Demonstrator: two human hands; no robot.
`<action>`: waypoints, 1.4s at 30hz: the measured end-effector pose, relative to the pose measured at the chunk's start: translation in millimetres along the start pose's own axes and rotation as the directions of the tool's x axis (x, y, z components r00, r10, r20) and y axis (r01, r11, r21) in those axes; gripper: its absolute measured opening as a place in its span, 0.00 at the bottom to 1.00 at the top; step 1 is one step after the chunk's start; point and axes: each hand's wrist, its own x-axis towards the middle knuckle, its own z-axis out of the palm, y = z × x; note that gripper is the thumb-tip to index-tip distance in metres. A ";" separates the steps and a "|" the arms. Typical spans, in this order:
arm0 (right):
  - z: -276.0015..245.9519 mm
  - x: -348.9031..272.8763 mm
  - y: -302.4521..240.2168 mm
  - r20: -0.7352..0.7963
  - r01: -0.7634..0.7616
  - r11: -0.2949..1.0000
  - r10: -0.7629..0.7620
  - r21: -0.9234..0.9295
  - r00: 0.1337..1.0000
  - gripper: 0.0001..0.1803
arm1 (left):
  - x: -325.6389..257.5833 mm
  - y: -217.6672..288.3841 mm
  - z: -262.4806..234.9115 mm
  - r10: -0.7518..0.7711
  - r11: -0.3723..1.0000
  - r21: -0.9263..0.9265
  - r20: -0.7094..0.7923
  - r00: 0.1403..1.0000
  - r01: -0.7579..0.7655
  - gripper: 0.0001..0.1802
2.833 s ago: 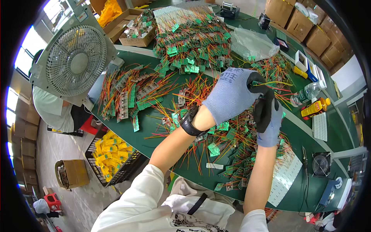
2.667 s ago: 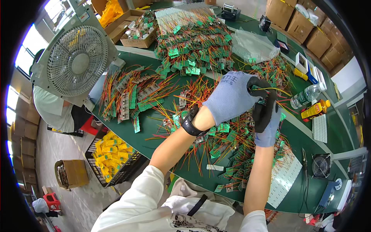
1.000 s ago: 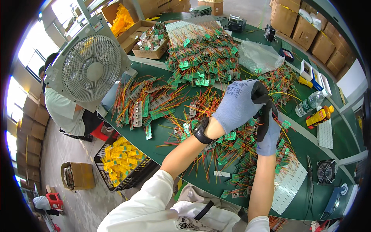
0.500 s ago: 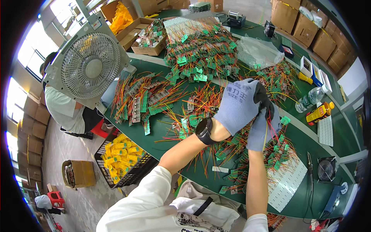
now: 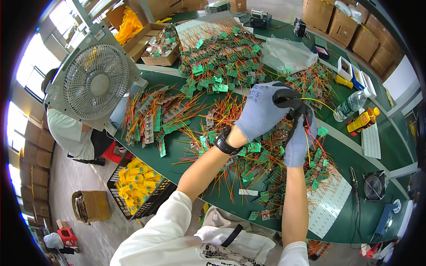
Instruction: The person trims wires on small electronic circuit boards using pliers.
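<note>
Both of my hands wear grey-blue gloves with black-coated fingers, and they meet above the wired circuit boards. My left hand (image 5: 264,106) is closed, its fingertips pinched against those of my right hand (image 5: 300,135). From between the fingers a yellow wire (image 5: 320,103) arcs out to the right. Red wires (image 5: 317,142) and another yellow strand run down across my right palm, which is closed too. What lies right at the fingertips is hidden. Below spreads a heap of small green circuit boards (image 5: 254,147) with red and yellow wires.
A larger board pile (image 5: 219,57) stands behind, and another bundle (image 5: 155,116) lies left, near a fan (image 5: 100,84). At right are a water bottle (image 5: 352,105), a yellow-labelled bottle (image 5: 363,122), a perforated white sheet (image 5: 330,208) and a soldering iron (image 5: 354,179). A crate (image 5: 146,199) holds yellow parts.
My left wrist has turned, and its fingers have drawn back into a pinch, showing more of the right fingers. The yellow wire now stands out higher. The whole view has shifted slightly.
</note>
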 end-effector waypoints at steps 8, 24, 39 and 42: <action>0.8 -0.1 1.6 -0.099 -0.028 0.984 0.046 0.176 0.994 0.12 | -3.8 4.7 16.4 0.151 0.987 0.088 -0.181 0.972 -0.137 0.10; 3.7 -0.4 -14.9 0.492 0.298 0.848 -0.050 -0.439 0.869 0.26 | -28.9 21.4 -34.7 -0.137 0.781 0.597 -0.122 0.983 0.183 0.14; 20.3 -30.0 -82.7 0.778 0.677 0.622 -0.167 -0.393 0.605 0.20 | -189.2 -69.4 -166.5 -0.250 0.096 0.927 -0.330 0.911 0.362 0.31; 20.2 -42.2 -98.8 0.801 0.231 0.966 -0.226 0.113 0.554 0.21 | -196.0 -80.8 -174.5 -0.261 0.114 0.948 -0.260 0.930 0.297 0.27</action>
